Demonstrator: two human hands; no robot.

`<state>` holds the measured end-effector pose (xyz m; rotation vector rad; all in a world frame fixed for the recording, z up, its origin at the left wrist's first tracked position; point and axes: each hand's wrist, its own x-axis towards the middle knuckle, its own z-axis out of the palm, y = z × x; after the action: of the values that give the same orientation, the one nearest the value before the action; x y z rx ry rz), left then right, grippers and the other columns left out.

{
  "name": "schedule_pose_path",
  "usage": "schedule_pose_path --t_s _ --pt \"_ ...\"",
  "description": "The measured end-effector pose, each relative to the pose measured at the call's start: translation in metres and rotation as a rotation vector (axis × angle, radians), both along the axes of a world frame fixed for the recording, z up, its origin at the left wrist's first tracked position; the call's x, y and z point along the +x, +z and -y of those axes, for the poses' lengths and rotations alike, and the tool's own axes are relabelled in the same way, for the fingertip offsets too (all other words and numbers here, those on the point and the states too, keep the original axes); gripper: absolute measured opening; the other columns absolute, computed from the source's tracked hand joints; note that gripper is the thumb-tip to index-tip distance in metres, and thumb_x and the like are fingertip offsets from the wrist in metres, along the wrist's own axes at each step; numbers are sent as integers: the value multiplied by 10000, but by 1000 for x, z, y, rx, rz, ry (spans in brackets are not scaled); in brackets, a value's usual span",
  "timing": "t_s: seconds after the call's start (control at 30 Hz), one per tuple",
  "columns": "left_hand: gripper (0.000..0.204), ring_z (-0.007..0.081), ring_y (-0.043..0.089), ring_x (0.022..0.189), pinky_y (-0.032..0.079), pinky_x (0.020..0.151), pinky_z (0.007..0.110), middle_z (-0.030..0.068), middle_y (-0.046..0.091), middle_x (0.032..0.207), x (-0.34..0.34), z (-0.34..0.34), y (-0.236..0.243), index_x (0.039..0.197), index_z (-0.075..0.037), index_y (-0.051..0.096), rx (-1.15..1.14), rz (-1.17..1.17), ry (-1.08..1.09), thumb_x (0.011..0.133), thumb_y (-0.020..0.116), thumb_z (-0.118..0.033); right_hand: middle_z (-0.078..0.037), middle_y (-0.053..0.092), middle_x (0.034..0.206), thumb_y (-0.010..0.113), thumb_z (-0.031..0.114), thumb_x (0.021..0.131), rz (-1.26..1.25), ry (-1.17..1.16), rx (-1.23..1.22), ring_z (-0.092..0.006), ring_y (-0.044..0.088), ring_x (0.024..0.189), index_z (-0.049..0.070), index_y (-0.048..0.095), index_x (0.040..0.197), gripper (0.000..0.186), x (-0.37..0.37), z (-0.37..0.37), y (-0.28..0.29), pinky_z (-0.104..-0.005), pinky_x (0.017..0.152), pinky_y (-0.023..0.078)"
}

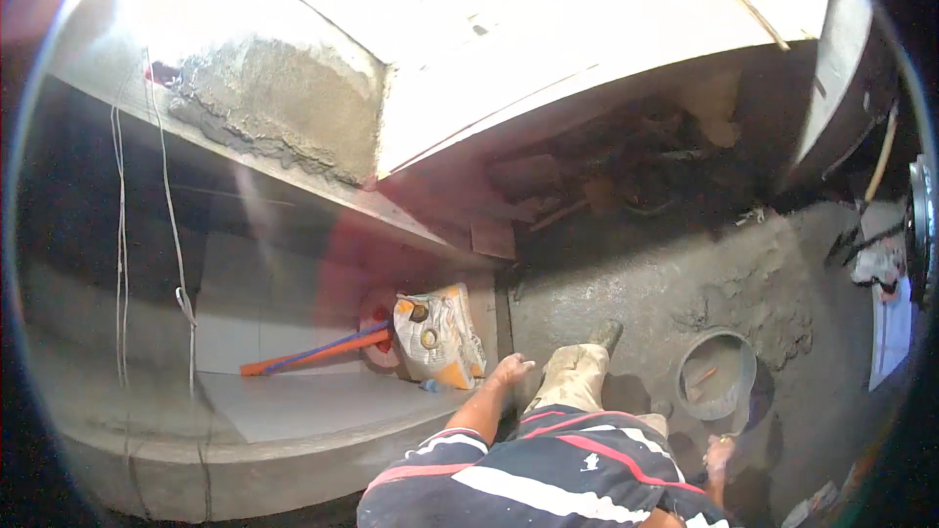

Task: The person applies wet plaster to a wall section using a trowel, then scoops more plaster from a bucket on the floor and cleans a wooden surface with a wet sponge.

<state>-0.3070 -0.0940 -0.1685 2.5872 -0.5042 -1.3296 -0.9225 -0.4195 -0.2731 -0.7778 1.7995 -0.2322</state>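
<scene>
The bucket point(722, 346) stands on the rough floor point(636, 279) just beside the right hand point(720, 451), where a lopsided pull could tip it (whether that grip, or that of the left hand point(512, 369), is apart or clamped, I cannot tell).

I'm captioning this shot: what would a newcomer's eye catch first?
Probably the glaring white surface across the top. Then the orange-and-white bag, just left of the left hand, and the round bucket at right, beyond the right hand.
</scene>
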Motion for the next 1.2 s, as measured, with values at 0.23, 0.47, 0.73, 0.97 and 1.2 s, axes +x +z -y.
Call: schedule_pose_path --t_s 0.23,0.47,0.73,0.97,1.2 --pt "556 378 593 1158 461 981 434 246 642 1190 54 -76 -12 1125 19 660 -53 110 280 869 626 -473 -31 452 534 590 107 865 74 298 186 -181 474 396 107 463 756 167 188 33 94 -358 332 384" --pt "543 364 598 1157 456 991 429 221 652 1190 84 -87 -34 1175 -15 643 -17 55 305 872 631 -465 -2 459 581 615 161 899 92 515 -87 -116 441 400 111 451 798 199 314 65 130 -306 342 367" --pt "552 354 562 1214 434 1023 420 219 629 1233 135 -67 -35 1204 -37 637 26 9 212 878 609 -482 15 453 552 637 155 868 59 413 -46 -96 418 391 116 513 821 138 318 46 116 -285 341 329" --pt "392 186 573 818 497 612 327 79 620 993 122 -38 -12 1159 -116 611 -131 -281 717 907 635 -416 -14 551 652 704 162 851 13 393 -14 -152 488 534 76 595 815 144 282 32 115 -353 472 424" --pt "312 149 578 661 437 510 307 46 616 822 149 -2 -83 1022 -87 593 141 -251 222 946 575 -389 -79 613 666 705 227 857 -120 55 129 -191 587 518 12 605 852 237 181 -22 99 -360 478 484"
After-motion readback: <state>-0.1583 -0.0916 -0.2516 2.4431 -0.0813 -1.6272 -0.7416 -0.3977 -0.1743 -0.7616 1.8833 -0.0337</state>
